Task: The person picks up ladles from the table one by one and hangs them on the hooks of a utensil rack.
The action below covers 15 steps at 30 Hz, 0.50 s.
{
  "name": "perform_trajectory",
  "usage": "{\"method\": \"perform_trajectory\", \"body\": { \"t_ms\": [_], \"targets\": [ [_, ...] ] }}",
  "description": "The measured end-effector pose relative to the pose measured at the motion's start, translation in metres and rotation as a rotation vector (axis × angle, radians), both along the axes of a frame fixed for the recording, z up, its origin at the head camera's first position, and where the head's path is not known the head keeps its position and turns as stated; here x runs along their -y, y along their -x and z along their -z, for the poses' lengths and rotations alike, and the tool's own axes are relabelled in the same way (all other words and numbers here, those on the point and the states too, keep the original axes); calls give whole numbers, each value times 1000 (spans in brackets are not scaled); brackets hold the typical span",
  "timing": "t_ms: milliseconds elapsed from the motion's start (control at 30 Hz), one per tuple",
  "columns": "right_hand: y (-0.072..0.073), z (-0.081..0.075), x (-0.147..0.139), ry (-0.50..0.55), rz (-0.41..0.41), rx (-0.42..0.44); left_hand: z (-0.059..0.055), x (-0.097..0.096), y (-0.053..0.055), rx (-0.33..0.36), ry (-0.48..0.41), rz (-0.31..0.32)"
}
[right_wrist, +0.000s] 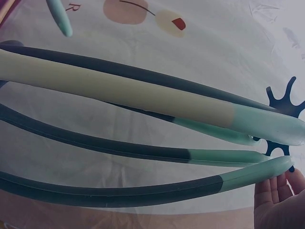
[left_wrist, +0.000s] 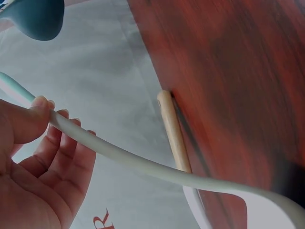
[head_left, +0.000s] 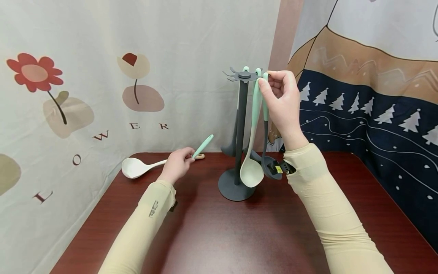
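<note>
My left hand (head_left: 177, 164) pinches a cream utensil with a mint-green handle end (head_left: 203, 146) above the table. In the left wrist view its pale shaft (left_wrist: 128, 160) runs to a white head (left_wrist: 269, 214) cut off by the frame edge. My right hand (head_left: 282, 101) is raised at a dark grey rack (head_left: 242, 125) and pinches the mint-green top of a dark grey utensil (head_left: 265, 131). The lower end of that utensil is partly hidden by the wrist. Beside it hangs a cream ladle (head_left: 252, 171) with a mint-green handle.
A white ladle (head_left: 135, 167) with a wooden handle end (left_wrist: 174, 131) lies on the reddish-brown table (head_left: 219, 236), behind my left hand. Other dark grey utensils (head_left: 230, 147) hang at the rack's back. Printed cloths (head_left: 191, 49) stand behind the table.
</note>
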State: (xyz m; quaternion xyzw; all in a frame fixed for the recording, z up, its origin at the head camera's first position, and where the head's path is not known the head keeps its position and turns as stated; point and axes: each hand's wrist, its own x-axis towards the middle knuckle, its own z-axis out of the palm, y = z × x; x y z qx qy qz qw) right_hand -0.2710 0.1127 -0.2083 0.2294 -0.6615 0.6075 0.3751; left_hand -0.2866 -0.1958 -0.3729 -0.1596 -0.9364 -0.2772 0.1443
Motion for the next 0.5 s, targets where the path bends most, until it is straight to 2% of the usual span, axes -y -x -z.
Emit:
{"method": "perform_trajectory", "body": {
  "t_ms": [200,500],
  "targets": [
    [-1,0,0,0,7,18,-3,-7,-1,-13,-63,-6],
    [0,0,0,3,7,30,-7,-17,0,-70,-130,-8]
  ]
}}
